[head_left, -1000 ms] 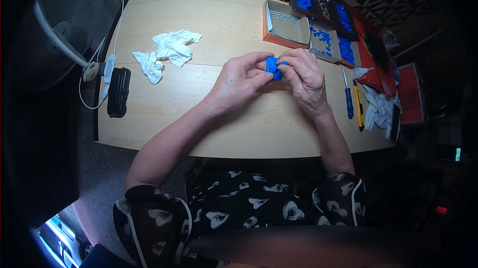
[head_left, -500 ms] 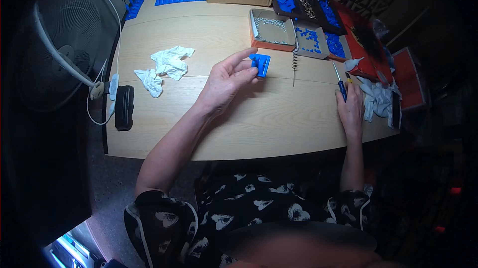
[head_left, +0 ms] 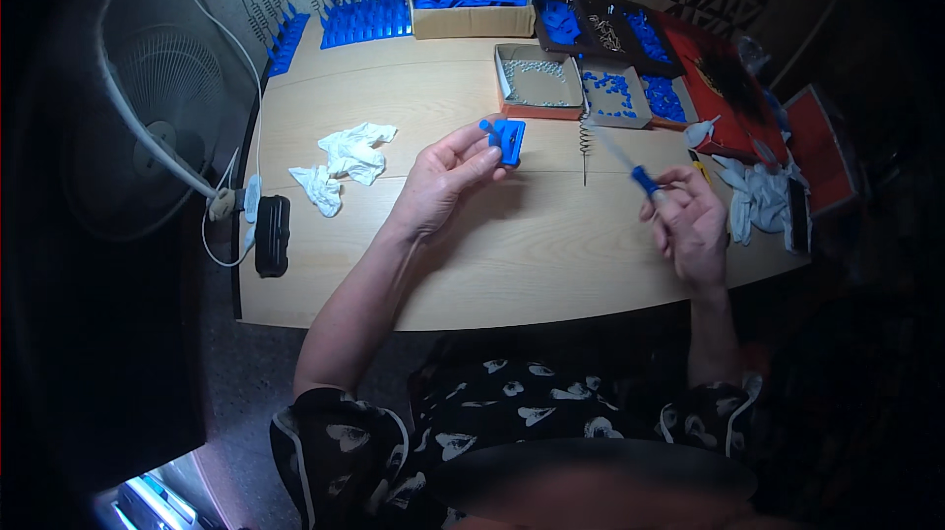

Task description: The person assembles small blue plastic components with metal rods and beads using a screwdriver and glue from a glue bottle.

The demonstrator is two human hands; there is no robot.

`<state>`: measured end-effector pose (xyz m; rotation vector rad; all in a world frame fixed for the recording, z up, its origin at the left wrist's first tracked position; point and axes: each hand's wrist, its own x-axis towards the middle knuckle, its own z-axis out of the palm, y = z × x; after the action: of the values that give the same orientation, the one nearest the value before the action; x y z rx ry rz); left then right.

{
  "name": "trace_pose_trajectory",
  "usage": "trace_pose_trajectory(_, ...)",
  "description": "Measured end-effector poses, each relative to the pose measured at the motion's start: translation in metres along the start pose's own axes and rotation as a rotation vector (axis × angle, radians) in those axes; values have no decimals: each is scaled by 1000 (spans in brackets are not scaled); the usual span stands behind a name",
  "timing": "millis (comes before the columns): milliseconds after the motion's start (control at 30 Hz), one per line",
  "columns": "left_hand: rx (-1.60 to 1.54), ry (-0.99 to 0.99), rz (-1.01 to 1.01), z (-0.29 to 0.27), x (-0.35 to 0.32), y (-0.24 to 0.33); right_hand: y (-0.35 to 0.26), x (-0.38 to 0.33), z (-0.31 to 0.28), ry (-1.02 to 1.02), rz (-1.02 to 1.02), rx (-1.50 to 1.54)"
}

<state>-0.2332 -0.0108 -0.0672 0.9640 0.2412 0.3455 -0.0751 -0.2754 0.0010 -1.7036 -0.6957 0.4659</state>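
Note:
Between the thumb and fingers of my left hand is a small blue plastic part, raised over the middle of the table. A smaller blue piece sticks up at its left side. My right hand grips a blue-handled screwdriver above the table's right side. Its shaft points up and left and is blurred by motion. Between the two hands a dark coiled spring with a long straight end lies on the wood, its top close to the small open carton.
Beyond my hands stand a carton of tiny metal pieces, a tray of small blue pieces and a box of blue parts. Blue racks with springs line the back left. White gloves lie left, near a black case.
My right hand has lifted the screwdriver off the table's right side and brought it leftward. My left hand still holds the blue part, now turned slightly. The whole view has shifted a little.

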Motion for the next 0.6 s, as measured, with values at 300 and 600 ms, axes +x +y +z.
trace_pose_trajectory(300, -37, -73, -15, 3, 1, 3, 3, -1, 49, -112, -264, 13)
trace_pose_trajectory(600, 2, -51, 14, 2, 1, 3, 1, 0, 46, -121, -235, 11)
